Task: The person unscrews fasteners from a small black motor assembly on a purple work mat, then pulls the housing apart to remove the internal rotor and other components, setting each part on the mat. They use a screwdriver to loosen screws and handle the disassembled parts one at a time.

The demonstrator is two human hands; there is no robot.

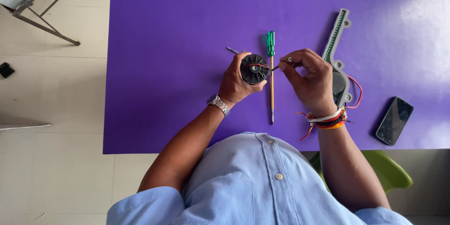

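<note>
- While our left hand (236, 82) grips a round black motor (255, 68) above the purple table's (164, 65) middle, our right hand (309, 79) pinches its thin wire (276, 67).
- The motor looks stiff and fairly heavy, best held around its rim; the wire seems fragile.
- A green-handled screwdriver (271, 65) lies between our hands.

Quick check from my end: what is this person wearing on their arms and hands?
Both hands are bare, with no gloves. The left hand has a silver metal watch on its wrist. The right hand has a stack of bands at the wrist, white, red, black and orange, with loose thread ends. Light blue shirt sleeves end near the elbows, leaving the forearms uncovered.
</note>
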